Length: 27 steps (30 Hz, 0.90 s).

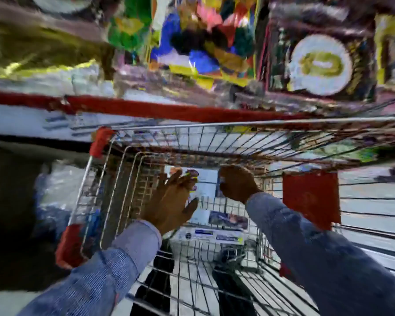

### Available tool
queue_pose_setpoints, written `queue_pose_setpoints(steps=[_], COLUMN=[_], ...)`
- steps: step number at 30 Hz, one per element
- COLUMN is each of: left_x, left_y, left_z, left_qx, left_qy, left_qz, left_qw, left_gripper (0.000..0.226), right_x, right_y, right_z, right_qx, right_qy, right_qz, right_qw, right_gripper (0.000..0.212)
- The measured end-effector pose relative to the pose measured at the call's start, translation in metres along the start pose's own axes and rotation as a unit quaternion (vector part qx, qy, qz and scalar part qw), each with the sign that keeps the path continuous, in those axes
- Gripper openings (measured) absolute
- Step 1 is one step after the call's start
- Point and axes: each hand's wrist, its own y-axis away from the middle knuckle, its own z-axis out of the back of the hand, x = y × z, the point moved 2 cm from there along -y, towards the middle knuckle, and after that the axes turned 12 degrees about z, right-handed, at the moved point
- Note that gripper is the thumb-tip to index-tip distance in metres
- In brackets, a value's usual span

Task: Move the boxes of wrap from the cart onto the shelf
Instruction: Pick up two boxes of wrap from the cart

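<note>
Cart point(132, 179): bare metal wire, shiny, with red plastic corner caps point(99, 142). Boxes of wrap point(214, 231): printed cardboard, slight gloss. Sleeves point(328, 258): blue woven cloth, matt. Shelf goods point(203, 42): glossy plastic packaging, too blurred for detail.

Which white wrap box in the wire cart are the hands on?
The far white wrap box: left hand and right hand flank it. The nearer box lies untouched, closer to the camera.

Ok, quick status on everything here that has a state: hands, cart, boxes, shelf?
Left hand: open, fingers spread, reaching into the cart.
Right hand: curled shut on a box edge.
Boxes of wrap: in the cart, lying flat.
Cart: parked against the shelf.
Shelf: stocked above; picture blurred.
</note>
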Motion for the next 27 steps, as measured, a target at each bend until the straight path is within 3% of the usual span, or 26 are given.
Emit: queue_pose_setpoints(steps=[2, 5, 13, 18, 20, 24, 27], left_x=[0.004, 0.006, 0.024, 0.027, 0.028, 0.037, 0.04], left_y=[-0.012, -0.027, -0.051, -0.059, -0.06, -0.06, -0.06], left_z=[-0.014, -0.027, -0.066, -0.077, -0.083, -0.099, -0.11], left_qx=[0.021, 0.021, 0.078, 0.072, 0.073, 0.074, 0.07], left_qy=[-0.023, -0.055, -0.084, -0.109, -0.133, -0.177, -0.205], left_qz=[-0.018, -0.02, -0.032, -0.058, -0.075, -0.084, -0.074], left_qw=[0.999, 0.998, 0.993, 0.99, 0.986, 0.978, 0.973], left_gripper=[0.049, 0.033, 0.032, 0.025, 0.031, 0.064, 0.08], right_x=[-0.008, -0.023, -0.04, -0.041, -0.038, -0.041, -0.041], right_y=[-0.021, -0.047, -0.074, -0.08, -0.078, -0.065, -0.055], right_z=[-0.013, -0.031, -0.051, -0.049, -0.047, -0.04, -0.036], right_qx=[0.038, 0.059, 0.138, 0.128, 0.095, 0.015, -0.006], right_qy=[0.035, 0.075, 0.121, 0.136, 0.139, 0.116, 0.124], right_qz=[-0.019, 0.034, 0.143, 0.162, 0.152, 0.136, 0.133], right_qw=[0.998, 0.995, 0.972, 0.969, 0.974, 0.984, 0.983], right_gripper=[0.04, 0.053, 0.068, 0.067, 0.063, 0.059, 0.062])
